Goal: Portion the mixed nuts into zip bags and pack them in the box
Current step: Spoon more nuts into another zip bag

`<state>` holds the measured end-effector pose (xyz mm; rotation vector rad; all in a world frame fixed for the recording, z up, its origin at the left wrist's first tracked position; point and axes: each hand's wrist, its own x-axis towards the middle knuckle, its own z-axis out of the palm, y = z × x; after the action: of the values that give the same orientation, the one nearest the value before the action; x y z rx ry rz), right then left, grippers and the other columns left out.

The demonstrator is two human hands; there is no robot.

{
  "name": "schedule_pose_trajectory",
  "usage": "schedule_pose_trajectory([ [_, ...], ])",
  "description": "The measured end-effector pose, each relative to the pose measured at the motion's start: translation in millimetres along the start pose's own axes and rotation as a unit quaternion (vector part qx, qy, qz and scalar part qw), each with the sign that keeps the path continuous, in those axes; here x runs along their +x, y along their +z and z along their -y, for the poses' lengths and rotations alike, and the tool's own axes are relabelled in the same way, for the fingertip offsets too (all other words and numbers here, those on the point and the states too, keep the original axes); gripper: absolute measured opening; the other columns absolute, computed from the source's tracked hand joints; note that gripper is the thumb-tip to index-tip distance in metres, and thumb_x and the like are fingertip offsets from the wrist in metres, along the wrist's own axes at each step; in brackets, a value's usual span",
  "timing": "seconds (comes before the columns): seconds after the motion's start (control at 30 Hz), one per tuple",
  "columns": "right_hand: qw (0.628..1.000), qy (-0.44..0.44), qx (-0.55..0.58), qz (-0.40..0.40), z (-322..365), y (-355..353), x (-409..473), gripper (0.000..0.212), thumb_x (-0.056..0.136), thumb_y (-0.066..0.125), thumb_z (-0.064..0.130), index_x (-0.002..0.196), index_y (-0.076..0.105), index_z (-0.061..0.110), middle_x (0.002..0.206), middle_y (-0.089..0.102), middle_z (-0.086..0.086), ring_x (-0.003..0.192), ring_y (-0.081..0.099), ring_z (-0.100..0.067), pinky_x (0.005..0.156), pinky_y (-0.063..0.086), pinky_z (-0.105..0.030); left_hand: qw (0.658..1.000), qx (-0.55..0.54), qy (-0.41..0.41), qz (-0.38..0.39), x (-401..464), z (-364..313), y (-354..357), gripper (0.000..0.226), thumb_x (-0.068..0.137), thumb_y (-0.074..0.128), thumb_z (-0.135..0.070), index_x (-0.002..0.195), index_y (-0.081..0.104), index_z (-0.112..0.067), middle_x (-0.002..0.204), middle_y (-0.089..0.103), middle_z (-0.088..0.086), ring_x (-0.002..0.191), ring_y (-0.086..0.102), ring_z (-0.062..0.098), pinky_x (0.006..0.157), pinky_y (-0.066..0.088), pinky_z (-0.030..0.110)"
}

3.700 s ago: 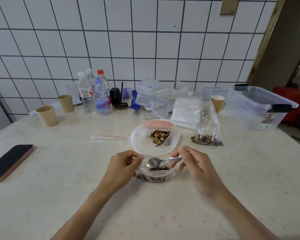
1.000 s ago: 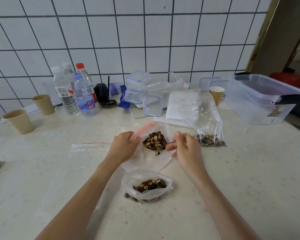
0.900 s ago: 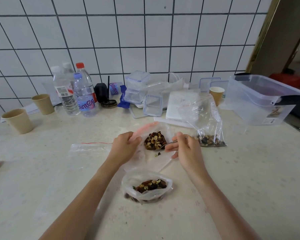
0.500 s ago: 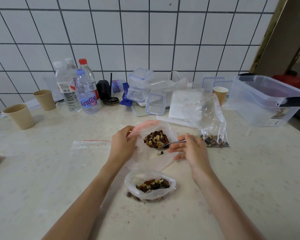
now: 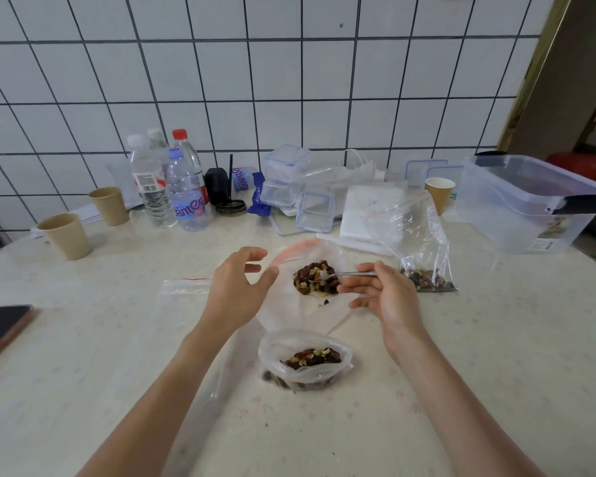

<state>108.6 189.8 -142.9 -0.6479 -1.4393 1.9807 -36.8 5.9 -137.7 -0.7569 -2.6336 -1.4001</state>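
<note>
- At the speckled cream table [image 5: 83, 390], our right hand [image 5: 389, 297] pinches a slim metal spoon [image 5: 344, 274], its bowl in the brown mixed nuts [image 5: 315, 281] heaped inside a wide clear plastic bag [image 5: 289, 304].
- Our left hand [image 5: 236, 290] hovers beside the bag's rim, fingers loosely spread, holding nothing.
- Nearer us sits a small clear zip bag [image 5: 305, 363], part-filled, mouth open.
- We judge the film light, limp and slippery; best gripped at the rim.

bottle label [image 5: 189, 211], perhaps "Ganten"
</note>
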Motion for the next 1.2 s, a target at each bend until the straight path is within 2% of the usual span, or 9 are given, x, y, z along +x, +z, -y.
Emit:
schedule_pose_trajectory([
  [0.23, 0.999, -0.023, 0.008, 0.024, 16, -13, -30, 0.034, 0.111, 0.038, 0.020, 0.099, 0.064, 0.002, 0.078, 0.074, -0.021, 0.075, 0.075, -0.037, 0.053, 0.053, -0.034, 1.000, 0.024, 0.002, -0.017, -47, -5, -27, 0.020, 0.094, 0.068, -0.046, 0.101, 0.063, -0.028, 0.095, 0.066, -0.012, 0.081, 0.065, 0.004, 0.064, 0.042, 0.018],
  [0.4, 0.998, -0.026, 0.007, 0.060, 24, -25, -61, 0.033, 0.110, 0.040, 0.020, 0.095, 0.063, 0.002, 0.074, 0.071, -0.022, 0.070, 0.074, -0.038, 0.051, 0.053, -0.033, 0.996, 0.011, -0.015, 0.087, -81, -3, -28, 0.045, 0.098, 0.050, -0.060, 0.082, 0.071, -0.024, 0.066, 0.072, -0.005, 0.055, 0.069, 0.007, 0.063, 0.049, 0.024],
  [0.63, 0.983, -0.071, -0.113, 0.129, 20, -27, -94, 0.033, 0.111, 0.042, 0.020, 0.093, 0.063, 0.000, 0.074, 0.073, -0.024, 0.072, 0.074, -0.037, 0.057, 0.051, -0.037, 0.990, -0.048, -0.028, 0.126, -96, -8, -30, 0.027, 0.095, 0.069, -0.044, 0.082, 0.077, -0.023, 0.065, 0.074, -0.001, 0.059, 0.070, 0.010, 0.062, 0.047, 0.021],
  [0.77, 0.930, -0.166, -0.251, 0.212, 16, -25, -108, 0.030, 0.110, 0.046, 0.028, 0.099, 0.070, 0.015, 0.086, 0.076, -0.008, 0.085, 0.073, -0.025, 0.071, 0.054, -0.043, 0.991, -0.075, -0.010, 0.113, -98, -13, -31, 0.023, 0.096, 0.070, -0.038, 0.083, 0.077, -0.021, 0.071, 0.075, 0.001, 0.061, 0.071, 0.013, 0.060, 0.048, 0.022],
  [0.9, 0.846, -0.242, -0.377, 0.290, 17, -31, -117, 0.025, 0.108, 0.045, 0.039, 0.112, 0.069, 0.035, 0.105, 0.073, 0.017, 0.099, 0.069, -0.010, 0.081, 0.051, -0.024, 0.993, -0.063, 0.004, 0.101, -99, -12, -31, 0.022, 0.097, 0.070, -0.037, 0.083, 0.077, -0.021, 0.067, 0.073, 0.000, 0.059, 0.070, 0.013, 0.056, 0.047, 0.016],
  [0.97, 0.829, -0.262, -0.395, 0.297, 19, -33, -117, 0.025, 0.107, 0.043, 0.042, 0.114, 0.066, 0.038, 0.109, 0.071, 0.020, 0.108, 0.068, -0.010, 0.087, 0.050, -0.021, 0.994, -0.057, 0.000, 0.096, -98, -10, -32, 0.022, 0.097, 0.070, -0.036, 0.083, 0.077, -0.020, 0.064, 0.071, 0.000, 0.057, 0.070, 0.011, 0.054, 0.046, 0.015],
  [1.03, 0.844, -0.266, -0.367, 0.288, 19, -34, -115, 0.025, 0.107, 0.043, 0.039, 0.109, 0.068, 0.034, 0.104, 0.073, 0.017, 0.100, 0.069, -0.011, 0.081, 0.050, -0.020, 0.994, -0.057, -0.003, 0.093, -98, -7, -34, 0.023, 0.097, 0.070, -0.036, 0.083, 0.077, -0.019, 0.063, 0.070, 0.000, 0.055, 0.069, 0.010, 0.054, 0.045, 0.015],
  [1.1, 0.881, -0.246, -0.313, 0.257, 18, -33, -111, 0.026, 0.107, 0.044, 0.034, 0.103, 0.070, 0.030, 0.097, 0.075, 0.006, 0.086, 0.069, -0.017, 0.073, 0.053, -0.029, 0.994, -0.057, -0.005, 0.093, -97, -5, -34, 0.024, 0.096, 0.070, -0.037, 0.083, 0.077, -0.018, 0.061, 0.070, 0.001, 0.052, 0.066, 0.008, 0.055, 0.044, 0.013],
  [1.2, 0.934, -0.219, -0.205, 0.194, 16, -32, -99, 0.029, 0.109, 0.045, 0.026, 0.101, 0.070, 0.011, 0.088, 0.075, -0.012, 0.087, 0.072, -0.027, 0.068, 0.057, -0.040, 0.994, -0.049, -0.005, 0.098, -96, -3, -34, 0.034, 0.095, 0.066, -0.051, 0.081, 0.076, -0.021, 0.060, 0.070, -0.003, 0.051, 0.064, 0.004, 0.054, 0.042, 0.010],
])
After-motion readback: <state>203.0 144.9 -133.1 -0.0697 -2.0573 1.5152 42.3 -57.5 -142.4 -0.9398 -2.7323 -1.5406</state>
